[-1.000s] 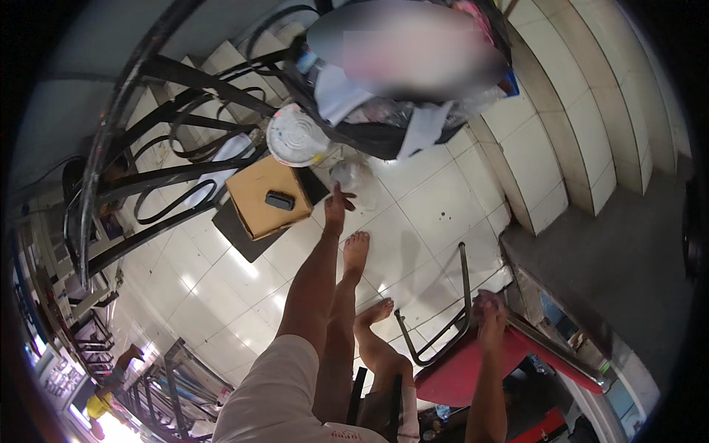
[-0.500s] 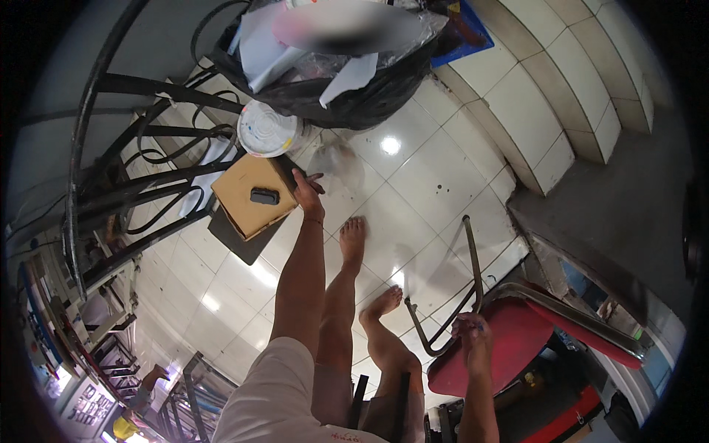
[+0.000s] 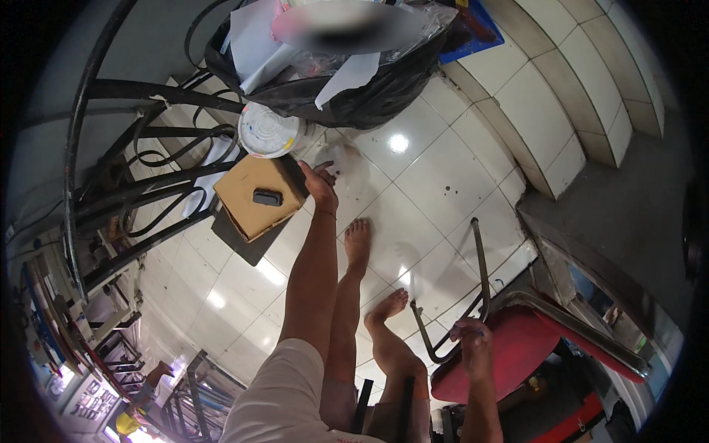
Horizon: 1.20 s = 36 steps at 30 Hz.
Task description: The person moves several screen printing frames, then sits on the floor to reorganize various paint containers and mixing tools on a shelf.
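Note:
My left hand [image 3: 322,189] is stretched forward over the tiled floor, thumb and fingers apart, holding nothing that I can see. Beside it is a brown cardboard box [image 3: 247,177] with a small black oblong object [image 3: 267,197] on top. A dark flat panel [image 3: 251,248] shows under the box. Just beyond stands a white bucket [image 3: 267,131] with smudges of colour. On the right, my right hand [image 3: 475,345] is held with curled fingers above a red-seated chair [image 3: 509,351]. Something small and blue shows at its fingers, too small to name.
A black rubbish bag [image 3: 369,96] with paper and plastic stands at the far side. Black metal framework [image 3: 140,90] with hanging straps lines the left. Tiled steps [image 3: 532,125] rise at the far right. Another person [image 3: 136,413] is at the lower left.
My left hand has moved slightly right and farther from the box, its fingers spread more. The right hand has shifted slightly, fingers still curled. The whole view has shifted a little.

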Available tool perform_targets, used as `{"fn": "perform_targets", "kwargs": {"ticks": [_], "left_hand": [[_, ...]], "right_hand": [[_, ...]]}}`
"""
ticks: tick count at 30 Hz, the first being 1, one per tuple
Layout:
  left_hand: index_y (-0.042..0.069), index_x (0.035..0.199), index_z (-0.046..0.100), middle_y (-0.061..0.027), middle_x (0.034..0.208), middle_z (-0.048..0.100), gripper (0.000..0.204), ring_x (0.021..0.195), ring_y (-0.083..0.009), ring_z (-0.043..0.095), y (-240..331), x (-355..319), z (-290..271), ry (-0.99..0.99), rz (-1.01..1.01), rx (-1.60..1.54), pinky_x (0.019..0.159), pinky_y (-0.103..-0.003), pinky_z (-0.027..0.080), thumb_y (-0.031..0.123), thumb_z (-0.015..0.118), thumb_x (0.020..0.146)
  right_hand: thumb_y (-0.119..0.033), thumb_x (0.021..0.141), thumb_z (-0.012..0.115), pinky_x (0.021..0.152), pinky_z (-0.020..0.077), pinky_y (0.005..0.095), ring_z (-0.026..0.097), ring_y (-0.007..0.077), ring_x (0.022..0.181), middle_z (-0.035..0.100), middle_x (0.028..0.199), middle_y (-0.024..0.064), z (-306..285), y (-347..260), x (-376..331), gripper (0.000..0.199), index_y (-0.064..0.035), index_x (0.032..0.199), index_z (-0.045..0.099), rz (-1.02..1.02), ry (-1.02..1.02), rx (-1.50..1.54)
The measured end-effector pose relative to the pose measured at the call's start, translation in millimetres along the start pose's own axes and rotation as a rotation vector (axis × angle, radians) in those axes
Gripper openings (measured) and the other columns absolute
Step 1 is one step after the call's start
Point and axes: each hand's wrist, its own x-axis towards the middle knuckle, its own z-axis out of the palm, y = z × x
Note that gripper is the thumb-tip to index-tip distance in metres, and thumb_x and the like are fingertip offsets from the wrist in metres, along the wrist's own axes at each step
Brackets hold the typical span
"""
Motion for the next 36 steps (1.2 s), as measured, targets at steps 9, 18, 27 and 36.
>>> {"fn": "perform_targets", "kwargs": {"ticks": [9,18,27,36], "left_hand": [[-0.008,0.089,0.063,0.0037,0.051,0.034,0.087,0.050,-0.0118,0.033,75,-72,11,-0.329,0.011,0.103,0.073,-0.038,0.046,0.071,0.027,0.093],[-0.004,0.080,0.068,-0.0108,0.069,0.058,0.094,0.064,-0.0220,0.048,190,-302,34,-0.803,-0.084,0.047,0.080,-0.042,0.042,0.074,0.016,0.091],[-0.008,0.077,0.067,-0.0087,0.065,0.051,0.098,0.066,-0.0203,0.047,193,-529,83,-1.339,-0.360,0.186,0.093,-0.043,0.042,0.071,0.011,0.092],[0.000,0.078,0.066,-0.0066,0.067,0.055,0.081,0.068,-0.0221,0.051,53,-652,141,-1.316,-0.634,0.436,0.093,-0.047,0.045,0.067,0.024,0.095]], "right_hand": [[-0.054,0.083,0.064,0.076,0.0448,0.0325,0.057,0.0178,0.085,0.062,0.094,0.0105,13,-39,-41,0.064,0.0055,0.108,0.061,-0.043,-0.053,0.063],[-0.055,0.084,0.062,0.078,0.0438,0.0314,0.056,0.0174,0.088,0.063,0.098,0.0105,-17,-51,-176,0.068,0.0047,0.116,0.058,-0.111,0.036,0.128],[-0.047,0.089,0.058,0.075,0.0437,0.0291,0.056,0.0160,0.086,0.063,0.097,0.0097,-64,-22,-334,0.057,0.0039,0.115,0.058,-0.170,0.341,0.335],[-0.042,0.091,0.056,0.073,0.0439,0.0275,0.056,0.0146,0.084,0.062,0.095,0.0082,-62,23,-430,0.051,0.0031,0.115,0.059,-0.165,0.672,0.438]]}}
